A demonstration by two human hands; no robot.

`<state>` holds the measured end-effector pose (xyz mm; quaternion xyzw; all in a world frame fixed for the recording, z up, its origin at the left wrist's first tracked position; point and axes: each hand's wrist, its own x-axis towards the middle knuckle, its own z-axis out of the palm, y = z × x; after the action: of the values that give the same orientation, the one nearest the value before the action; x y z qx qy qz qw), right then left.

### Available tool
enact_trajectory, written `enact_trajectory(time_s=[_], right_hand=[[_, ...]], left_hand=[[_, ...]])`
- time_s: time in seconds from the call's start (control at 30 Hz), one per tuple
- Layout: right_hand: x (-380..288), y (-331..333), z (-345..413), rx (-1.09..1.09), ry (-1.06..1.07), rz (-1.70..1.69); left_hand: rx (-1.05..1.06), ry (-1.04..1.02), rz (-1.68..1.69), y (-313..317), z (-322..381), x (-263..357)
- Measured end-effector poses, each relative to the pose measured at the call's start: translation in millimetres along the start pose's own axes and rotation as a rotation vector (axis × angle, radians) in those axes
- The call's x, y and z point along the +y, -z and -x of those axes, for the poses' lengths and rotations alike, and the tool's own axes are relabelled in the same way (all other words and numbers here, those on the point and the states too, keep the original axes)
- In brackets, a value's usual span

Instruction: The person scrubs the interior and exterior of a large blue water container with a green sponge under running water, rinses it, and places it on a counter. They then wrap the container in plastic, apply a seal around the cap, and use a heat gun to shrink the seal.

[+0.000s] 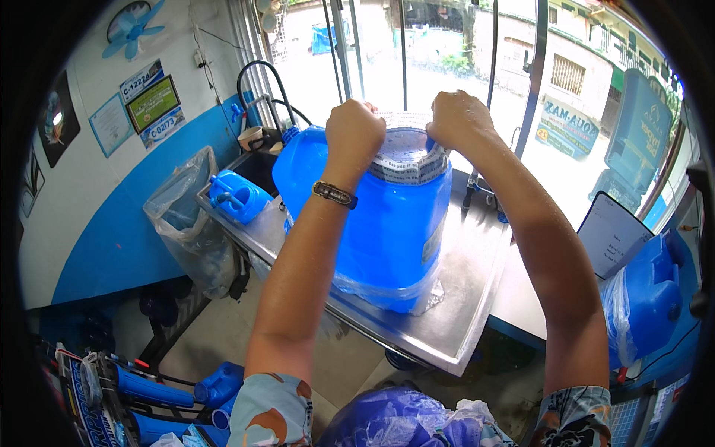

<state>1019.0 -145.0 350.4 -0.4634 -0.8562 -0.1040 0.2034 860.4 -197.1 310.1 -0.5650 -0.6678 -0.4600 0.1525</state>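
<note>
A large blue plastic water container (385, 234) stands upright before me on a stainless steel sink drainboard (469, 279). Around its wide round top runs a clear plastic seal band (410, 171) with dark printing. My left hand (356, 137), a strapped watch or bracelet on its wrist, is closed on the band's left side. On the right side of the band my right hand (461, 122) is likewise closed, thumb side inward. The band's far edge stands up between both fists. Clear plastic film (385, 288) wraps loosely around the container's lower part.
A small blue jug (239, 196) lies by the sink basin (254, 167), near a black curved hose (260, 64). Left of the sink hangs a clear plastic bag (187, 218). Another blue container (648, 296) and a whiteboard (611, 237) are at right. Window bars (403, 56) rise behind.
</note>
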Motion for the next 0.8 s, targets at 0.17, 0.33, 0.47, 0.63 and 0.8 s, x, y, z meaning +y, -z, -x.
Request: enact_trajectory(time_s=[0.17,0.33,0.47,0.63,0.8], right_hand=[[6.2,1.8,-9.8,-0.235,0.001,-0.081],[37.2,-1.3,1.8,-0.219,-0.122,-0.601],[62.4,-29.9,27.1,-0.18,-0.004,-1.076],[60.9,-54.4,50.3,-0.264,0.0,-1.403],[51.3,-58.6,68.0,-0.179,0.133,-1.331]], left_hand=[[-0.322,-0.099,-0.248,0.5,-12.3,-3.1],[0.024,0.008,0.424,33.7,5.9,-24.5],[-0.116,-0.001,0.355,28.0,63.1,-25.4],[0.046,-0.088,0.286,6.1,81.0,-10.6],[0.032,-0.053,0.305,5.6,89.1,-11.5]])
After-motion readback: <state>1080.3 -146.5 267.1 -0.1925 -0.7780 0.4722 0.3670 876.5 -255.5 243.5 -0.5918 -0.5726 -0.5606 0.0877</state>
